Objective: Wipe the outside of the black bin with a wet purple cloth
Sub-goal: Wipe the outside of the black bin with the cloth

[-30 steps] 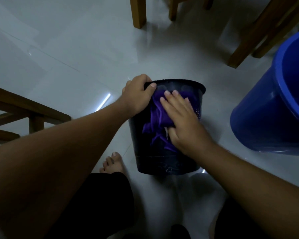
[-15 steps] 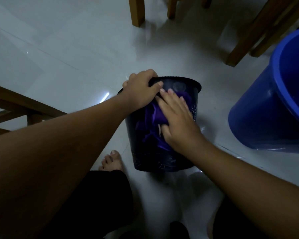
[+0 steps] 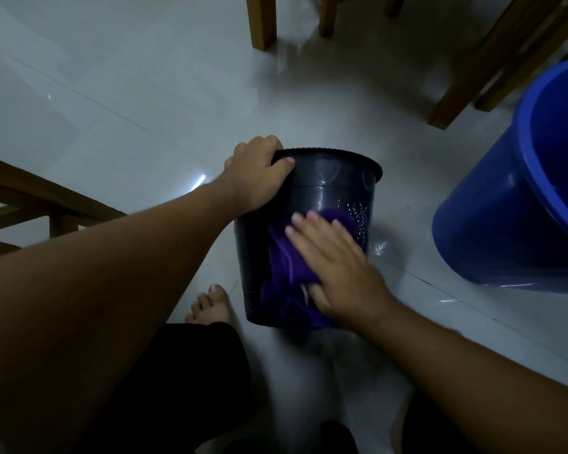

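Observation:
The black bin (image 3: 328, 188) stands on the white tiled floor in the middle of the view, with faint heart shapes under its rim. My left hand (image 3: 256, 173) grips the rim at the bin's left side. My right hand (image 3: 336, 263) lies flat on the purple cloth (image 3: 286, 260) and presses it against the bin's near wall, low down. The cloth hangs in folds to the bin's base. The wall above the cloth glistens.
A large blue bucket (image 3: 505, 204) stands to the right, close to the bin. Wooden chair legs (image 3: 261, 22) rise at the top and top right, and a wooden frame (image 3: 40, 204) sits at the left. My bare foot (image 3: 210, 306) rests beside the bin's base.
My right hand has slid the cloth down the bin's wall from just under the rim to the lower half. My left hand has kept its grip on the rim.

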A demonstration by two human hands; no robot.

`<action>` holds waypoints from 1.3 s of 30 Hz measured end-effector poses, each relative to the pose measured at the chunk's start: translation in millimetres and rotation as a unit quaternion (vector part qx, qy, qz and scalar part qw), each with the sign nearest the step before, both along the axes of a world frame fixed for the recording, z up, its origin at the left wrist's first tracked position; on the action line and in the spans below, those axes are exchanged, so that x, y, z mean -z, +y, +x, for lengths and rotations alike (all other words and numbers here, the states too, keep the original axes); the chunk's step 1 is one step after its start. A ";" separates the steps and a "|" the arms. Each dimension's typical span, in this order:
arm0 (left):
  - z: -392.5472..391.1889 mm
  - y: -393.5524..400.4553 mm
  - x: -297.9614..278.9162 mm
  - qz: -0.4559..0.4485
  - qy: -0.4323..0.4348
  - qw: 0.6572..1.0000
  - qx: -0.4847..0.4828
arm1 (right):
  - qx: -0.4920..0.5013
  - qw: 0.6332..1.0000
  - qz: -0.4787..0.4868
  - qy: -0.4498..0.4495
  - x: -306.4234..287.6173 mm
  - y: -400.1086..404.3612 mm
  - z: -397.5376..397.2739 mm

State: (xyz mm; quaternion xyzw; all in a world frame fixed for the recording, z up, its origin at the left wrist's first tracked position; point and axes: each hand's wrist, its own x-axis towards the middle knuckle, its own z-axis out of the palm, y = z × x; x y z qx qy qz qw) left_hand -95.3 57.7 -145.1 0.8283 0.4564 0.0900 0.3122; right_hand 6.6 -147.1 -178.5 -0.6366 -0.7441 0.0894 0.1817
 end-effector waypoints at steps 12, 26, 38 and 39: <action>2.9 -7.7 5.6 0.109 0.071 0.991 0.016 | -0.069 0.996 0.013 -0.057 18.0 -33.9 1.4; 8.1 -9.5 -4.6 0.078 0.038 0.996 0.015 | 0.080 0.996 -0.018 0.043 -5.8 19.5 -2.6; -13.0 0.3 2.2 0.006 -0.039 0.999 0.020 | 0.067 0.997 -0.023 0.026 -16.1 30.9 9.1; -13.2 0.4 4.0 0.008 -0.038 0.999 0.020 | 0.075 0.996 -0.027 0.035 -18.1 35.1 10.9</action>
